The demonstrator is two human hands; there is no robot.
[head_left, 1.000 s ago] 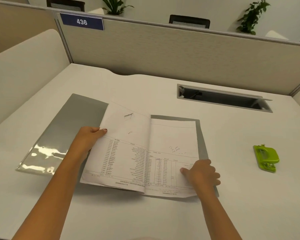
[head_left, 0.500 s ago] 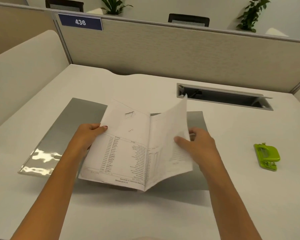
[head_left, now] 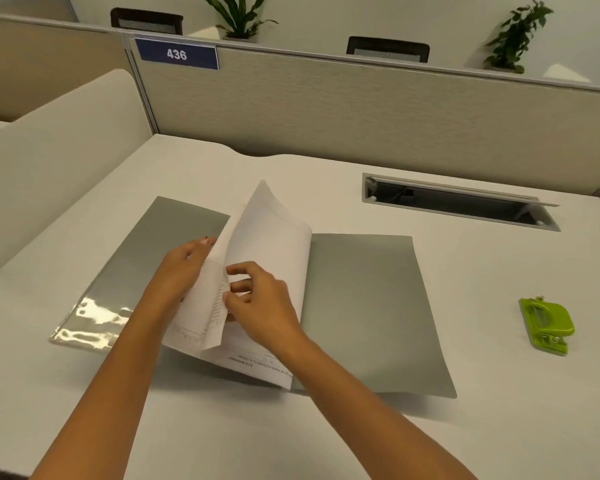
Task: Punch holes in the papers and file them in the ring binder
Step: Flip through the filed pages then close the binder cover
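Desk (head_left: 465, 427), white. Both forearms come in from 6 o'clock and meet at centre. Right hand (head_left: 264, 306): fingers curled, pinching the folded-over leaf of the papers (head_left: 271, 244). Left hand (head_left: 184, 268) at 9 o'clock of it: fingers close together behind the papers' left edge, gripping; thumb hidden. Papers folded nearly shut, raised and tilted, over the middle of the binder (head_left: 368, 306). Binder grey, lying open and flat on the desk. Punch (head_left: 546, 325), green, at 3 o'clock, well apart from the binder. Cable slot (head_left: 458, 200) at 1 o'clock. Partition (head_left: 361, 109) behind; sign (head_left: 176, 54) "436" at 11 o'clock.
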